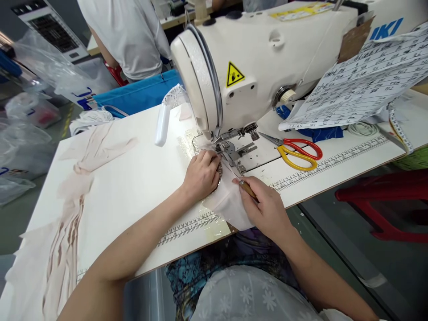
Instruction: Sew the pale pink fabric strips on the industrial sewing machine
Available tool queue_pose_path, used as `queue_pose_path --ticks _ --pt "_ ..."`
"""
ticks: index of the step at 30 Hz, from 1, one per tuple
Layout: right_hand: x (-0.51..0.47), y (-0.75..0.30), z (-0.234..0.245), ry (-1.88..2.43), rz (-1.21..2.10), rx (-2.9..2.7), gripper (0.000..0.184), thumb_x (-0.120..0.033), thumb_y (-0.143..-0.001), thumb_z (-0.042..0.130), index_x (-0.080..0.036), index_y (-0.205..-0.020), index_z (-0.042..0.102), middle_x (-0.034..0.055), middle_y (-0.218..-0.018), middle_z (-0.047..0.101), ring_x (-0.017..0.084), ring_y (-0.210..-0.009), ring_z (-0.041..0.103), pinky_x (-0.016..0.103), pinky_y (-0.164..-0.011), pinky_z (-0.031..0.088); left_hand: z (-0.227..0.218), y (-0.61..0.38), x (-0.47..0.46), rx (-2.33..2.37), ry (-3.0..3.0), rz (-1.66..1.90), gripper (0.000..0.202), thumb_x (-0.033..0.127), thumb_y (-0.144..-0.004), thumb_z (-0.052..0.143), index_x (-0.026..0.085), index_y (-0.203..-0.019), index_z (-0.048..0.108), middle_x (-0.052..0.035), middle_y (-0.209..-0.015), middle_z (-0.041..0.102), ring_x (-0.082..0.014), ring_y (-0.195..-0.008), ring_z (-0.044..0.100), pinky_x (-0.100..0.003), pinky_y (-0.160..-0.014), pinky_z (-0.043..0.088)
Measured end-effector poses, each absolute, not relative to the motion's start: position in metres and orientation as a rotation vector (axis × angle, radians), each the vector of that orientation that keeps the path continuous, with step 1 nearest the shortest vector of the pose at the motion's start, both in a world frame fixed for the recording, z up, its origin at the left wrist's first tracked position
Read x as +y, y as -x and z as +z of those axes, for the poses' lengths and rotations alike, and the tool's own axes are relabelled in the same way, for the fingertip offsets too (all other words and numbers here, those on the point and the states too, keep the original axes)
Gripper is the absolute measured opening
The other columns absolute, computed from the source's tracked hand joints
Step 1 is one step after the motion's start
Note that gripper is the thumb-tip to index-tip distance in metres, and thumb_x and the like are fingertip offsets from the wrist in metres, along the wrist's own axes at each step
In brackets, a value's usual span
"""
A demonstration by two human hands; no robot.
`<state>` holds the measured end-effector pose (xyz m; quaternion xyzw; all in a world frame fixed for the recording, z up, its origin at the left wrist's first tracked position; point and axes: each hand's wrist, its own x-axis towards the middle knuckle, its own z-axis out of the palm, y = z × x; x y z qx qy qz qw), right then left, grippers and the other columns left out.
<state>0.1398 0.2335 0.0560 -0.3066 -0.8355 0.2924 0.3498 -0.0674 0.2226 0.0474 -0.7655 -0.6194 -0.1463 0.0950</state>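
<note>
My right hand is closed around the wooden handle of an awl, whose thin metal shaft points toward the sewing machine's presser foot. My left hand is beside the needle area, fingers bent and pressed together on pale pink fabric. A dark beaded-looking trim or chain curves out from under that hand along the fabric. The fabric hangs slightly over the table's front edge, below my right hand. The white sewing machine stands over the work; the needle tip is too small to make out.
Scissors with red and yellow handles lie right of the needle plate. Pale fabric pieces spread along the table's left side. A printed sheet leans at right, near a tape measure. A person in white sits beyond.
</note>
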Motion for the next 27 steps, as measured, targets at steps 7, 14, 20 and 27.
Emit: queue_pose_path --ticks 7,14,20,27 --pt "0.192 -0.135 0.064 0.552 0.869 -2.101 0.023 -0.014 -0.096 0.041 -0.02 -0.113 0.055 0.0067 -0.09 0.069 0.019 -0.081 0.067 0.029 -0.072 0.055 0.048 0.068 0.223 -1.772 2.31 -0.509 0.033 0.019 -0.092 0.044 0.008 -0.117 0.063 -0.0167 -0.112 0.06 -0.0277 -0.1 0.055 -0.043 -0.083 0.055" --pt "0.169 -0.124 0.059 0.469 0.881 -1.932 0.028 -0.011 -0.094 0.04 -0.019 -0.118 0.052 0.0076 -0.092 0.066 0.018 -0.083 0.065 0.029 -0.072 0.056 0.059 0.064 0.229 -1.755 2.294 -0.445 0.026 0.027 -0.092 0.052 0.01 -0.106 0.065 -0.015 -0.102 0.063 -0.0264 -0.09 0.057 -0.037 -0.072 0.056" --pt "0.18 -0.133 0.075 0.467 0.969 -1.882 0.029 -0.01 -0.094 0.041 -0.022 -0.118 0.051 0.0072 -0.1 0.068 0.017 -0.086 0.067 0.026 -0.069 0.055 0.054 0.059 0.234 -1.897 2.154 -0.454 0.022 0.03 -0.098 0.046 0.017 -0.095 0.064 -0.0124 -0.1 0.066 -0.0258 -0.09 0.057 -0.033 -0.059 0.05" --pt "0.2 -0.148 0.069 0.714 0.84 -2.142 0.024 -0.02 -0.1 0.037 -0.018 -0.116 0.055 0.0069 -0.092 0.073 0.016 -0.068 0.067 0.025 -0.056 0.047 0.045 0.075 0.241 -2.074 2.145 -0.98 0.026 0.035 -0.097 0.05 0.019 -0.085 0.067 -0.0067 -0.095 0.068 -0.0208 -0.09 0.063 -0.033 -0.073 0.053"
